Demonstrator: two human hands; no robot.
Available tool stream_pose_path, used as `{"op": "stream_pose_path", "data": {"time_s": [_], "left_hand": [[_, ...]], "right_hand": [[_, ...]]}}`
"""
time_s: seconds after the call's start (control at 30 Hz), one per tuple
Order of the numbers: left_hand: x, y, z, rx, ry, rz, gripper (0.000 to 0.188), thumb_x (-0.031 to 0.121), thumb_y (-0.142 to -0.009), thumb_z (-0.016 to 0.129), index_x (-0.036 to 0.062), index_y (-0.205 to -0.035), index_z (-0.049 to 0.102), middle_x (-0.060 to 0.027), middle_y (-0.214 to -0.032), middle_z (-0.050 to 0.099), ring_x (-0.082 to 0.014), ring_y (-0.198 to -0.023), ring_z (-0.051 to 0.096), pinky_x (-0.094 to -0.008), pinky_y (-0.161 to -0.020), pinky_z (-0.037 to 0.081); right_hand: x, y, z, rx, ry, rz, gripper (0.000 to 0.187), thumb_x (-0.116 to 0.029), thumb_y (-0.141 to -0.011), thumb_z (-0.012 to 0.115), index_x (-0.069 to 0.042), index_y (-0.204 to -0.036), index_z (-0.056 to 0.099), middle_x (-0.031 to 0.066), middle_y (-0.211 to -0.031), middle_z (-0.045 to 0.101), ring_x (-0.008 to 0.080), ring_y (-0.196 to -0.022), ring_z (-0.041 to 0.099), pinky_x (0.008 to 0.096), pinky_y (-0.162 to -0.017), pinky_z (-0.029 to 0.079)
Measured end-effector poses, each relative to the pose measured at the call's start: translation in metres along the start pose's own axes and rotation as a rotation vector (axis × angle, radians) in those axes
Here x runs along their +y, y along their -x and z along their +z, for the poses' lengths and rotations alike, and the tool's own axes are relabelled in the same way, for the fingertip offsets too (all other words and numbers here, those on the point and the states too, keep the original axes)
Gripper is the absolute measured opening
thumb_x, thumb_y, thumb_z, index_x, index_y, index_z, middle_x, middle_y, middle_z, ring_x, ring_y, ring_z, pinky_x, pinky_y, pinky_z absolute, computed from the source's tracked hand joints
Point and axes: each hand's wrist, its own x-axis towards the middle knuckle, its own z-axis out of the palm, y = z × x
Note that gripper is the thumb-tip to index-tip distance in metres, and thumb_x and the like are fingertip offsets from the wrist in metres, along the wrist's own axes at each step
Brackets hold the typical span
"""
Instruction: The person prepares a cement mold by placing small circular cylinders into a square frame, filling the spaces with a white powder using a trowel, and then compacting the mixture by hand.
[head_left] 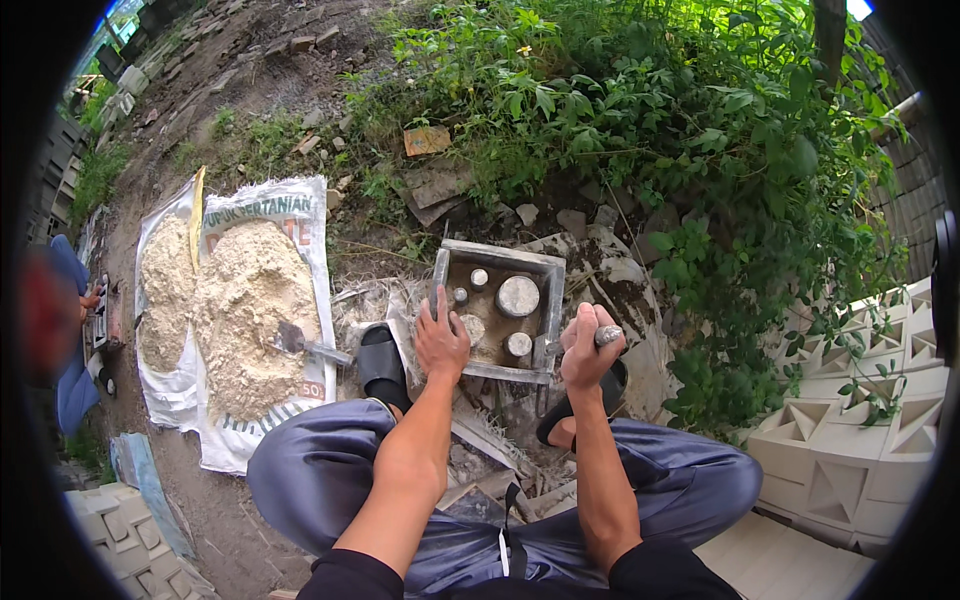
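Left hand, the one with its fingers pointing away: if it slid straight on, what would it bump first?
The left hand would probably meet the far left corner of the grey frame, though it might pass above it; the hand's height is hard to tell here.

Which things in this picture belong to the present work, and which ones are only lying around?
Likely in the work:
square frame at the left grip
round pieces inside it
handled tool in the right grip
pale powder on sacks, with a trowel

Apparently just lying about:
orange-brown slab
loose stones
pale patterned blocks, right side
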Motion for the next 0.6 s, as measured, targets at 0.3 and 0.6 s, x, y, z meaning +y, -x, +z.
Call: {"op": "stream_pose_path", "data": {"time_s": [0.3, 0.6], "left_hand": [[0.0, 0.0, 0.003, 0.021, -0.037, 0.028, 0.059, 0.025, -0.09, 0.046, 0.022, -0.146, 0.027, -0.0204, -0.131, 0.043, -0.0367, -0.117, 0.046, -0.0462, -0.097, 0.038], [0.007, 0.0, 0.002, 0.041, -0.02, 0.035, 0.058, 0.025, -0.091, 0.045, 0.0221, -0.146, 0.027, -0.0209, -0.132, 0.042, -0.0373, -0.118, 0.045, -0.046, -0.099, 0.037]], "right_hand": [[0.057, -0.017, -0.013, -0.165, 0.114, -0.216, 0.034, -0.007, -0.088, 0.051, -0.001, -0.057, 0.038, 0.0032, -0.046, 0.036, 0.0086, -0.041, 0.035, 0.0311, -0.041, 0.027], [0.052, -0.011, -0.01, -0.142, 0.181, -0.229, 0.035, -0.008, -0.09, 0.051, -0.002, -0.058, 0.037, 0.0011, -0.047, 0.037, 0.0067, -0.043, 0.037, 0.0305, -0.041, 0.026]]}}
